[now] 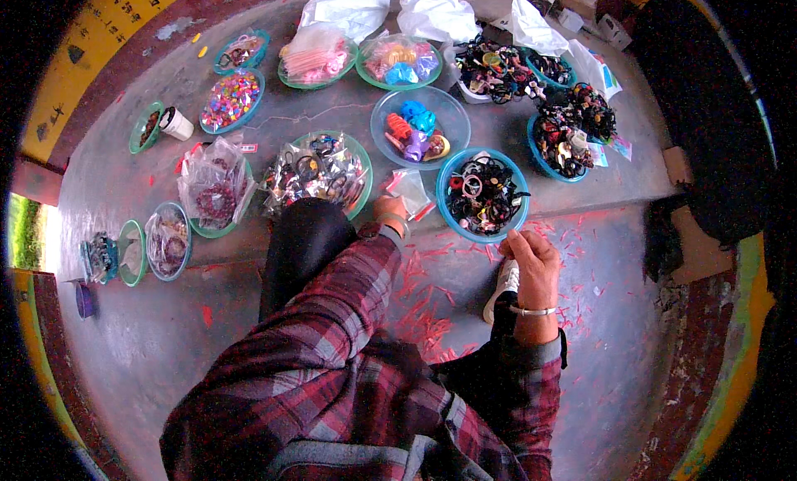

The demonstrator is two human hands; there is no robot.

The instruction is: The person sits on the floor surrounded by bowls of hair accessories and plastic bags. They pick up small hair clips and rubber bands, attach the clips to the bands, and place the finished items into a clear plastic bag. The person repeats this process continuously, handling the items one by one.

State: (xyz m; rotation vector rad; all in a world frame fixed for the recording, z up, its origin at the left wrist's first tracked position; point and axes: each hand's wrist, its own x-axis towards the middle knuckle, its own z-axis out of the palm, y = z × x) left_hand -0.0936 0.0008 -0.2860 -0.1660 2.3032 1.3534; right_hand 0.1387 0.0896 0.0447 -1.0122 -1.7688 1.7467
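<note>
My left hand (390, 207) is closed at the near edge of the raised grey ledge, against a clear plastic bag (408, 195) with red strips. Its fingertips are partly hidden. Just right of it stands a blue basin (442, 205) heaped with black hair ties (496, 197), some with small coloured ornaments; a pinkish ring lies on top. My right hand (535, 263) is beside the basin's near right rim, thumb and forefinger pinched together. Whatever the pinch holds, if anything, is too small to make out.
Beyond stand a clear bowl (383, 151) of colourful pieces and a green basin (365, 167) of packaged accessories. More filled basins line both sides. White bags (344, 14) lie at the back. Red strips (423, 315) litter the lower floor around my white shoe (501, 287).
</note>
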